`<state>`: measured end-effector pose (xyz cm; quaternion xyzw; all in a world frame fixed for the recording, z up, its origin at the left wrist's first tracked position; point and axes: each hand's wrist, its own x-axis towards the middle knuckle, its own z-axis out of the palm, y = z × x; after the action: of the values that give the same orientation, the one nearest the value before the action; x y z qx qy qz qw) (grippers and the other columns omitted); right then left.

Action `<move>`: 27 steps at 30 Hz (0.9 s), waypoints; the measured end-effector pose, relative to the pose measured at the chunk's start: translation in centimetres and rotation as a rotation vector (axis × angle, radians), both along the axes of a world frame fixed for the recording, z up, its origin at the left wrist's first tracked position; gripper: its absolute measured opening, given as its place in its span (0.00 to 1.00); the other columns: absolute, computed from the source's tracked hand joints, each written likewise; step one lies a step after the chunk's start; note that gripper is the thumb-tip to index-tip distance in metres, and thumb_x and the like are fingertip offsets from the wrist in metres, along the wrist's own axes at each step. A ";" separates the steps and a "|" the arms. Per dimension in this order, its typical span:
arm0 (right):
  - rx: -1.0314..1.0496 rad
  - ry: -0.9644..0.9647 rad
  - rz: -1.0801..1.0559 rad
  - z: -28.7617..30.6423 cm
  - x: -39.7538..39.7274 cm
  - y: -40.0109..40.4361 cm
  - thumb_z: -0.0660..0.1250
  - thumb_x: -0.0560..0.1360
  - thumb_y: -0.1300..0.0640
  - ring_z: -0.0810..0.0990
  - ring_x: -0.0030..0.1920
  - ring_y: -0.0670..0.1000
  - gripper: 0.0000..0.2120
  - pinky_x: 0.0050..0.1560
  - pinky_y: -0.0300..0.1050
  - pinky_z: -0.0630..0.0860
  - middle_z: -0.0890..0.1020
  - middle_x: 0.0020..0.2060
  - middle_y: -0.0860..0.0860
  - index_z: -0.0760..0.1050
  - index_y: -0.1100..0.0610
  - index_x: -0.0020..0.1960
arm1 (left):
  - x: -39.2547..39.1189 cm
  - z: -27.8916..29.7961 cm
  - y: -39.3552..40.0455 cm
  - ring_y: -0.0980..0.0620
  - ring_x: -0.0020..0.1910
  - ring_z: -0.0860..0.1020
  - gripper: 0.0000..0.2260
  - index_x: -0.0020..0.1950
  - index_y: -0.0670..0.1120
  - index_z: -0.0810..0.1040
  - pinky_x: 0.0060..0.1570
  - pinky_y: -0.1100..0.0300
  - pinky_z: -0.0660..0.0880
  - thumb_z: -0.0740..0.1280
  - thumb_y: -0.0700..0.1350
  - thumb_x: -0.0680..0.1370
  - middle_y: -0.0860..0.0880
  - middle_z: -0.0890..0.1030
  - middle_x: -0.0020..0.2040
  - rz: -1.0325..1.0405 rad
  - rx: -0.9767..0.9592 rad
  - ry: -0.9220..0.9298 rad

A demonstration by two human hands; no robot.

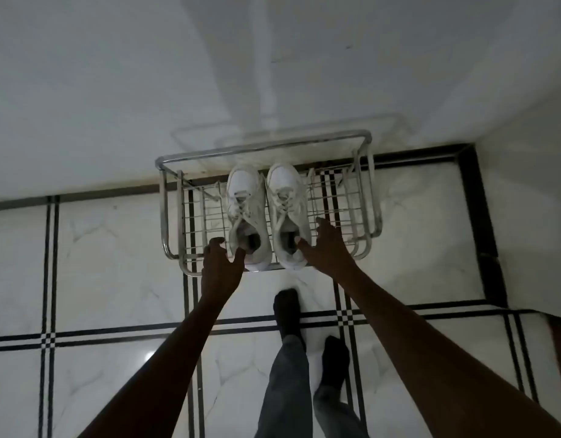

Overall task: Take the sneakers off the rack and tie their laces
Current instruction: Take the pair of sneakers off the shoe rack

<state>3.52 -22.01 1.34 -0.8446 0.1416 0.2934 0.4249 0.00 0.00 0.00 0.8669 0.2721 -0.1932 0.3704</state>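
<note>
Two white sneakers stand side by side on a chrome wire shoe rack (364, 197), toes toward the wall. The left sneaker (244, 197) and the right sneaker (287, 194) both have loose laces. My left hand (222, 267) reaches the heel of the left sneaker, thumb touching its collar, fingers spread at its outer side. At the heel of the right sneaker is my right hand (326, 248), thumb at the heel opening, fingers spread along its outer side. Neither hand has closed around a shoe.
The rack stands against a white wall (273, 74) on a white tiled floor (115, 263) with black lines. A second wall (531, 216) closes the corner at right. My feet in dark socks (288, 308) stand just in front of the rack.
</note>
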 end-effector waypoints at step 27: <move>0.019 -0.188 -0.033 -3.9 -6.3 -0.7 0.64 0.75 0.43 0.76 0.67 0.54 0.31 0.66 0.57 0.75 0.77 0.67 0.55 0.65 0.54 0.74 | -6.1 -2.3 -0.2 0.44 0.50 0.85 0.21 0.76 0.46 0.71 0.35 0.57 0.85 0.65 0.46 0.83 0.42 0.80 0.60 0.068 -0.240 -0.008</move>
<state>-2.81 -22.69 -2.55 -0.8618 0.1122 0.2072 0.4492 -6.09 -0.17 -2.35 0.8074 0.2748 -0.2085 0.4788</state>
